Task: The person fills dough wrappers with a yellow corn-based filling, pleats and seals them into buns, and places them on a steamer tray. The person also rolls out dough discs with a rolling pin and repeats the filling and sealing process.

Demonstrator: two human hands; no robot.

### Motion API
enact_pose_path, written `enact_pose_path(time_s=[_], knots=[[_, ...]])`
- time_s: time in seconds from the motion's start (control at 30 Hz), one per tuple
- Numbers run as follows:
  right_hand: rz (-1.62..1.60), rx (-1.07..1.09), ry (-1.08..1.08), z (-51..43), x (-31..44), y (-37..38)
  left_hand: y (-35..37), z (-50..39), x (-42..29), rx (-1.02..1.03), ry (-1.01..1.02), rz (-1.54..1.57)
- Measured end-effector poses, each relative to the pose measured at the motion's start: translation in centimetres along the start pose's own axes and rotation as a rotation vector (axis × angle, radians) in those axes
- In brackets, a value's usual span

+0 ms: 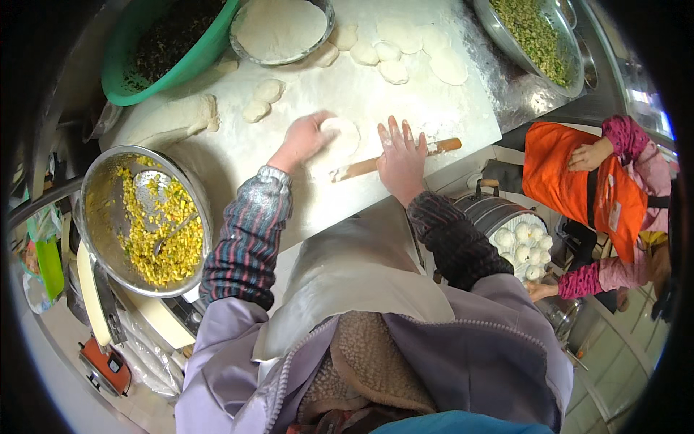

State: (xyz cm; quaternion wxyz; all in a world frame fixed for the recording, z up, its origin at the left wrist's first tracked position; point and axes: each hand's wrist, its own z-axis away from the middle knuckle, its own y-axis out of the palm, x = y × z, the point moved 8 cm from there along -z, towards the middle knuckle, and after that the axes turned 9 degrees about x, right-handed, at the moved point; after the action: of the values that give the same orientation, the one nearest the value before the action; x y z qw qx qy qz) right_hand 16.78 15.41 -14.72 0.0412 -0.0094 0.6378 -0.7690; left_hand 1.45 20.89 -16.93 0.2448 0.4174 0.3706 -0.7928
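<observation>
My left hand [306, 140] pinches the left edge of a thin round dough wrapper [347, 135] that lies on the floured work board [260, 200]. To its right, my right hand [402, 157] rests flat, fingers spread, on a wooden rolling pin [360, 169]. The pin slants across the board, its far handle showing beyond my fingers. Two small dough pieces [263, 100] lie up and left of the wrapper. A thick roll of dough [168, 119] sits farther left. More flattened dough rounds [393, 51] are spread along the back.
A steel bowl of yellow filling [203, 260] with a spoon stands at left. Behind are a green basin [116, 89], a flour bowl [279, 32] and a bowl of green filling [542, 43]. At right, a person in an orange apron [564, 163] reaches to a steamer of buns [523, 244].
</observation>
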Motion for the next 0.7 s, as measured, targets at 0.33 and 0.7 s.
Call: enact_pose_path(time_s=[0.33,0.7], knots=[[-0.019,-0.054,-0.030,0.3,0.3,-0.2,-0.3,-0.1,-0.7,0.005,0.115,-0.300],[-0.012,0.005,-0.035,-0.3,0.4,0.7,-0.7,-1.0,1.0,-0.001,0.032,-0.057]])
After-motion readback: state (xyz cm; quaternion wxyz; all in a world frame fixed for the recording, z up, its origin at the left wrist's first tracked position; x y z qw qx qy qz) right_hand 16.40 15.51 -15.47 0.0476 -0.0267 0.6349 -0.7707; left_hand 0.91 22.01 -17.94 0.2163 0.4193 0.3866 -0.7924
